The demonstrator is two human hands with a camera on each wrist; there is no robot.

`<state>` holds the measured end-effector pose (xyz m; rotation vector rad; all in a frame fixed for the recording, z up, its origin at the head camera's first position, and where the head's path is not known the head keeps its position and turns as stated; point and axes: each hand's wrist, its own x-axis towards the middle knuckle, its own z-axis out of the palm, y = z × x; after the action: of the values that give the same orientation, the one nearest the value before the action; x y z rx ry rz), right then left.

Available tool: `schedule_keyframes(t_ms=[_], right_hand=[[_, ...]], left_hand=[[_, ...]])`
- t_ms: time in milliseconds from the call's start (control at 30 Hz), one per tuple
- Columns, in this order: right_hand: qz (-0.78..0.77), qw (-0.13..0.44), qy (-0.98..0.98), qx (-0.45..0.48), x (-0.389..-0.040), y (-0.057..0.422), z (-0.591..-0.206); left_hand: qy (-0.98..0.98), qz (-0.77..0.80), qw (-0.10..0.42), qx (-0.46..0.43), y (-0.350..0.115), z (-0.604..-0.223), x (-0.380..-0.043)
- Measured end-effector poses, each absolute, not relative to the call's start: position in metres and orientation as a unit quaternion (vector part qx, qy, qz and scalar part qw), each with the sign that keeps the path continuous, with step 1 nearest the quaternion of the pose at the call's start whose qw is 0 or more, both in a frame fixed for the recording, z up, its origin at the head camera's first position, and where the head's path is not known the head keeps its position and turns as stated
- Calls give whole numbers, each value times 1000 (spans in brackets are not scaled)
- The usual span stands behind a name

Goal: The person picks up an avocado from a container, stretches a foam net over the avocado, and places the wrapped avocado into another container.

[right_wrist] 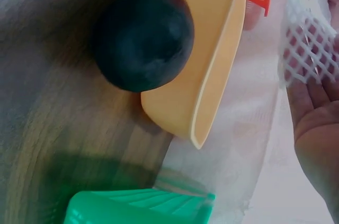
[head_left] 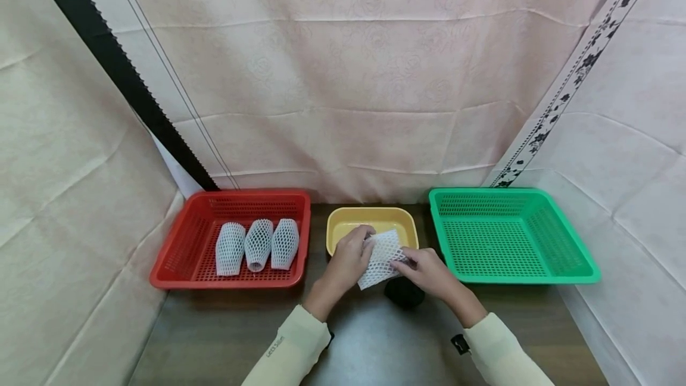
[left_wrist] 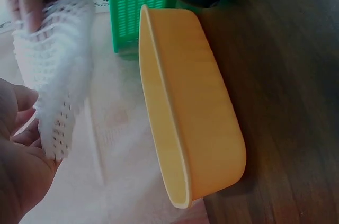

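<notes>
A white foam net sleeve [head_left: 383,258] is held between both hands, lying flattened over the front of a yellow basin [head_left: 404,219]. My left hand [head_left: 349,260] pinches its left side between thumb and fingers. At its right end, my right hand [head_left: 429,274] grips the mesh edge; several of those fingers show through the netting [right_wrist: 310,49] in the right wrist view. Below the sleeve, a dark, smooth, rounded fruit [head_left: 404,293] rests on the table, just in front of the basin. It appears nearly black with a faint reddish edge in the right wrist view [right_wrist: 143,38].
To the left, a red basket [head_left: 184,264] holds three white foam net sleeves [head_left: 258,245] side by side. A green basket [head_left: 573,249] stands at the right. Both baskets and the basin sit along the back of the brown table [head_left: 241,338], before a pale cloth backdrop [head_left: 343,76].
</notes>
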<state>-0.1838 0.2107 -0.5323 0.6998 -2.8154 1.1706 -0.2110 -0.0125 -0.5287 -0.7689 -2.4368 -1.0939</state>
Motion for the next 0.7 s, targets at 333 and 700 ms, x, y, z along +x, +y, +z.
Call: schedule_keyframes(t_ms=[333,700], right_hand=[[399,107,-887,206,-182,202,-523],[421,44,-887,183,-183,203,-526]], left_hand=[[-863,-395,113,-292,-10,-527,-198],[-846,-408,150,-310,-9,-535,-197]])
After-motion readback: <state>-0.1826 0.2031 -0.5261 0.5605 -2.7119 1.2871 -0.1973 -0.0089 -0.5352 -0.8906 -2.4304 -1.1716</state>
